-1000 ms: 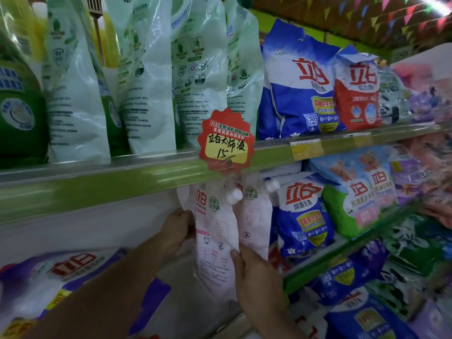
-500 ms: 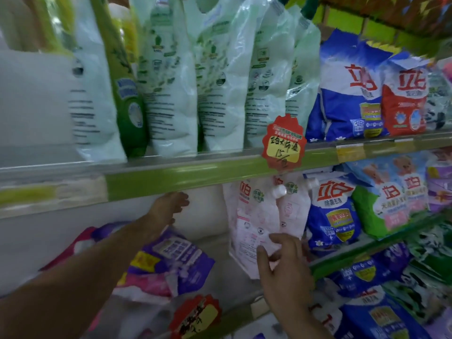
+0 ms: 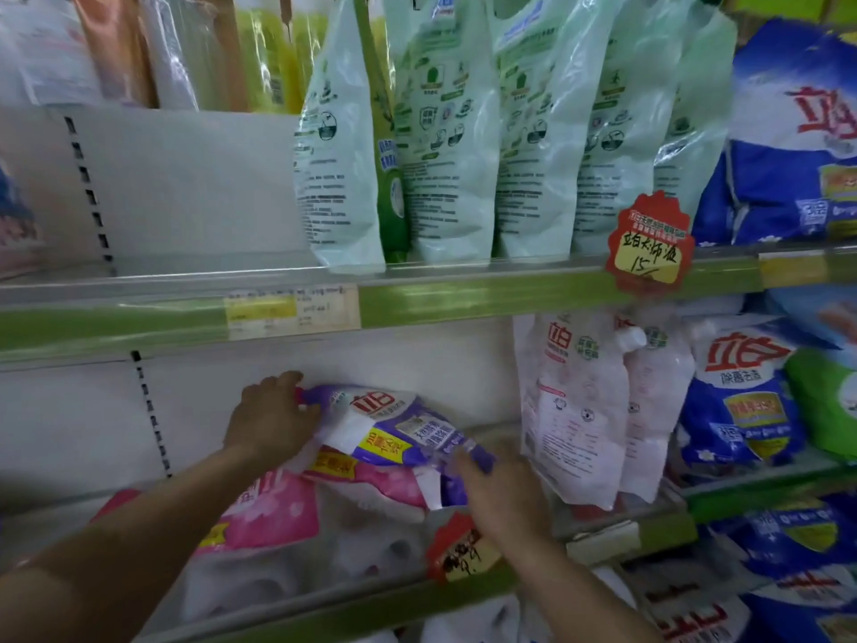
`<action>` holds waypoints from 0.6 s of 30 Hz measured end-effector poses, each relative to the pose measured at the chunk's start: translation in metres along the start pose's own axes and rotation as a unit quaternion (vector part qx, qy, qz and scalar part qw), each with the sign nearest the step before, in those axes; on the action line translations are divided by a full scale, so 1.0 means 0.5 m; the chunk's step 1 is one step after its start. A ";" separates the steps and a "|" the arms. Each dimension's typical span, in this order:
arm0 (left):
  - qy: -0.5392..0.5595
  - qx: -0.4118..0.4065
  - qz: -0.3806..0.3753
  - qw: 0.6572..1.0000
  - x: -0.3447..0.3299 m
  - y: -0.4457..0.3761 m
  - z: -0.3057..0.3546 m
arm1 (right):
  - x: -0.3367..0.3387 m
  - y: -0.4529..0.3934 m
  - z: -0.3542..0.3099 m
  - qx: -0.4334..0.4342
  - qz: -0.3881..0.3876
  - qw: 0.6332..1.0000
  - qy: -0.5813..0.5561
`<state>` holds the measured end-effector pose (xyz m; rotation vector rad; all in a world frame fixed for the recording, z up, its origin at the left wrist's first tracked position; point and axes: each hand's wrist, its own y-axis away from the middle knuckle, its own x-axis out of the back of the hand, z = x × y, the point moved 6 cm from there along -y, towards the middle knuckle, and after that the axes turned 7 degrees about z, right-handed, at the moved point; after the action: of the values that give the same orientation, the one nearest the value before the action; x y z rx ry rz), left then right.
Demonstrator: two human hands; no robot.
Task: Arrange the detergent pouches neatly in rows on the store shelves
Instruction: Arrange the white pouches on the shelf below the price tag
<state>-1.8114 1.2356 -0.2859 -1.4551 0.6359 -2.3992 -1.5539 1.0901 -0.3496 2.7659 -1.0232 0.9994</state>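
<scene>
- Purple and white plastic is seen on the middle shelf: a purple pouch is laid flat and tilted on top of a pink pouch.
- Its upper left end is gripped by the left hand, fingers curled over the edge.
- Its lower right corner is covered by the right hand; that hand is blurred, so whether the pouch is pinched or merely touched cannot be told.
- Two pale pink pouches are stood upright just to the right, well apart from the left hand.
- Blue bags are lined up beside them.
- Mint-green pouches are ranged upright on the upper shelf, where a red price tag is clipped to the rail.
</scene>
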 end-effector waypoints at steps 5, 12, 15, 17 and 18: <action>-0.078 -0.141 -0.093 0.983 -0.032 0.027 0.083 | -0.025 -0.014 0.023 -0.168 -0.099 0.961 -0.195; 0.191 0.117 -0.169 0.960 -0.028 -0.027 -0.002 | -0.025 -0.020 0.001 -0.099 -0.068 0.984 -0.130; 0.441 0.167 -0.132 0.872 -0.015 -0.031 0.048 | -0.024 -0.008 -0.030 0.009 -0.058 0.997 -0.058; 0.551 0.161 -0.133 0.808 0.002 -0.032 0.111 | -0.028 -0.006 -0.039 0.053 -0.076 0.995 -0.038; 0.584 0.143 -0.146 0.785 0.010 -0.029 0.146 | -0.027 -0.011 -0.037 0.057 -0.082 0.995 -0.032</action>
<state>-1.7490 1.2291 -0.2454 0.2509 0.1888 -3.2740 -1.5689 1.1066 -0.3418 2.9330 -0.7526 0.9824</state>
